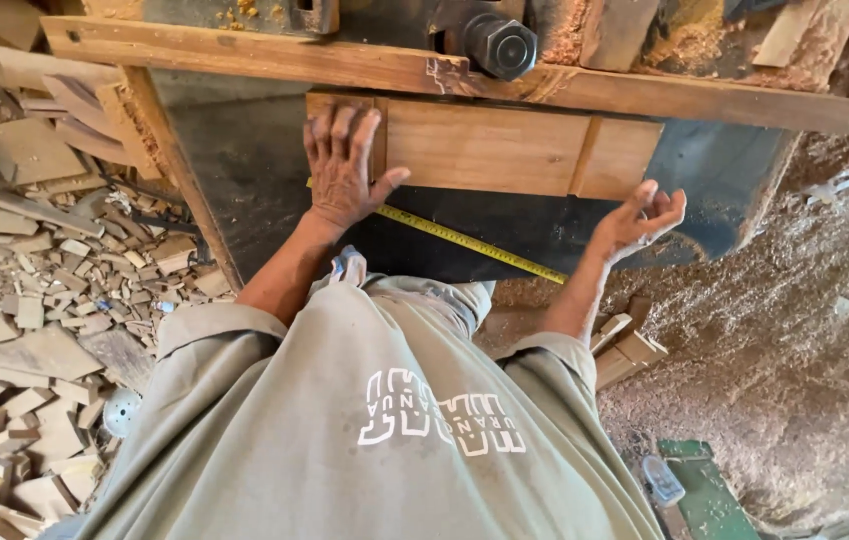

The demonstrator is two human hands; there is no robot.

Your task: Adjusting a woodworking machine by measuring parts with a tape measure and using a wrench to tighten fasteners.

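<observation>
1. While I am leaning over the dark metal machine counter (244,190), I am pressing my left hand (341,165) flat, fingers spread, on the left end of the brown rectangular wooden panel (489,148).
2. That panel is lying on the counter with its far edge against the long wooden fence rail (644,92), just below the big black hexagonal bolt (500,45).
3. I am holding my right hand (641,217) open and empty, palm up, off the panel's right end and touching nothing.
4. A yellow measuring tape (469,240) is running slantwise across the counter beneath my arms, near the panel's near edge.
5. Judging by this, the panel is seated and the measuring is in hand; no fresh cut is showing.
6. Bare counter is lying open left of the panel; scrap wood offcuts (34,280) are crowding the floor at my left, sawdust (794,320) at my right.
</observation>
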